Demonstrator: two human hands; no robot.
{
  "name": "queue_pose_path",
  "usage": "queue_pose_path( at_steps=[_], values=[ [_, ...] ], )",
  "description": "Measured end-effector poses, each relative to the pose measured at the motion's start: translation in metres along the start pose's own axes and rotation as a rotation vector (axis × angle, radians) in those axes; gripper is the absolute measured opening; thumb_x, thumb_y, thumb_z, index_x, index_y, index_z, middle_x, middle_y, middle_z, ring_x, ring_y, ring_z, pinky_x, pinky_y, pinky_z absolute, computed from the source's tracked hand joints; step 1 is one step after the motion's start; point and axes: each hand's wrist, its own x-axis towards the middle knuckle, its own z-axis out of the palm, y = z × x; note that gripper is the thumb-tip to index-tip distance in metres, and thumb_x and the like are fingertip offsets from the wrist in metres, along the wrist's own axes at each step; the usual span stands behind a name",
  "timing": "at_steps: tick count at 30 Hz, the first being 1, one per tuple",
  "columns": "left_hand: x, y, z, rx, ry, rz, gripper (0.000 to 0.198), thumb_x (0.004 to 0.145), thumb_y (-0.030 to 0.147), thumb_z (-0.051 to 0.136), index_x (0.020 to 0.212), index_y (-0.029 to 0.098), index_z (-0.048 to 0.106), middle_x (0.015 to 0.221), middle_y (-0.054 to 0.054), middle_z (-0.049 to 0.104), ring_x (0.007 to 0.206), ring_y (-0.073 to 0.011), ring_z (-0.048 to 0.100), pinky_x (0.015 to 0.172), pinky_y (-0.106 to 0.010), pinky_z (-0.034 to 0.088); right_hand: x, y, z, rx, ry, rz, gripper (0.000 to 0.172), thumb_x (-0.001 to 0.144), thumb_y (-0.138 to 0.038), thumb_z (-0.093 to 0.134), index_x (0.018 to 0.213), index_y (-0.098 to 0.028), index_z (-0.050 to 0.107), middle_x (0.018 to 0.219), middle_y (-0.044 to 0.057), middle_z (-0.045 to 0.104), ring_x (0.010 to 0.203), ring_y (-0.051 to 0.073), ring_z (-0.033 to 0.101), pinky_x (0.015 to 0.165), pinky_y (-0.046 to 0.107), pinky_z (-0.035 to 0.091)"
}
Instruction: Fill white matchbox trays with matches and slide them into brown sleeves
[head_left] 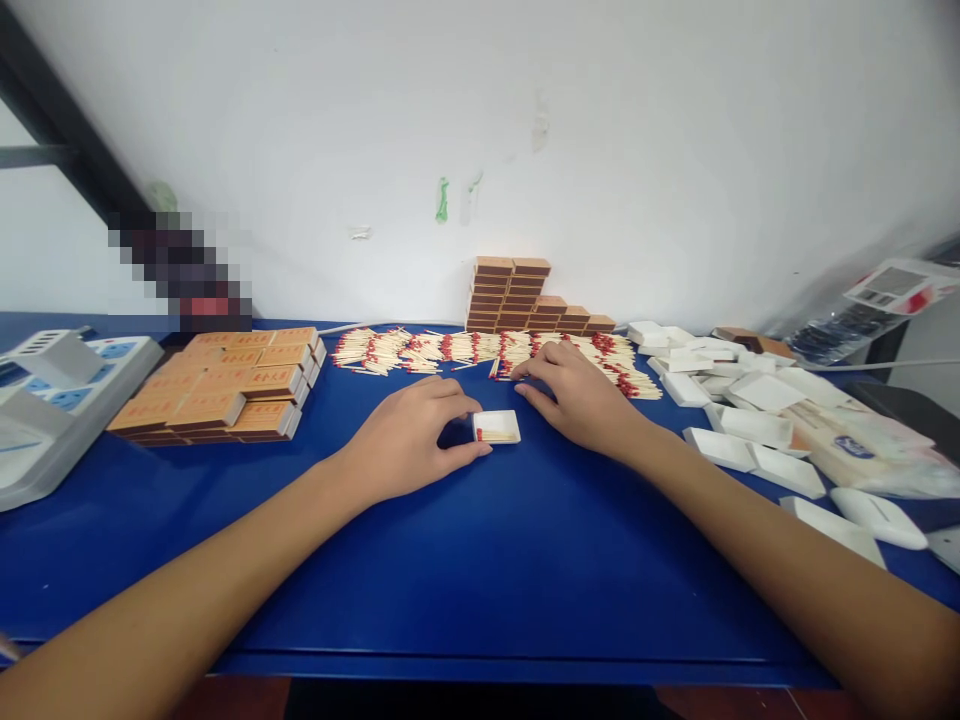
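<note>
My left hand (420, 435) holds the left end of a small white matchbox tray (508, 421) between thumb and fingers, on the blue table. A few matches (499, 436) with red heads lie along the tray's near side. Just right of the tray, my right hand (574, 392) reaches to the front of a long row of loose matches (450, 348). Its fingers are bent at the match heads, thumb and index finger a little apart. Whether any match is between the fingertips cannot be made out.
Filled matchboxes (217, 385) are stacked at the left beside a white power strip (97, 400). More matchboxes (504, 295) stand against the wall behind the matches. White empty trays (750, 425), a tissue pack (847, 440) and a white case (879, 517) lie at the right.
</note>
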Motion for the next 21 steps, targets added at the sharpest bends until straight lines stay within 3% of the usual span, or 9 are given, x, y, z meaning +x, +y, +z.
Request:
queue_pose_path(
  at_steps=[21],
  values=[
    [0.0003, -0.0001, 0.0003, 0.000, -0.008, 0.004, 0.031, 0.098, 0.039, 0.083, 0.121, 0.020, 0.077, 0.112, -0.007, 0.077, 0.110, -0.0276, 0.073, 0.091, -0.040, 0.058, 0.0012, -0.0023, 0.0008, 0.059, 0.003, 0.010, 0.023, 0.107, -0.032, 0.057, 0.115, -0.023, 0.077, 0.108, 0.014, 0.070, 0.107, 0.032, 0.063, 0.095, 0.048, 0.052]
  ],
)
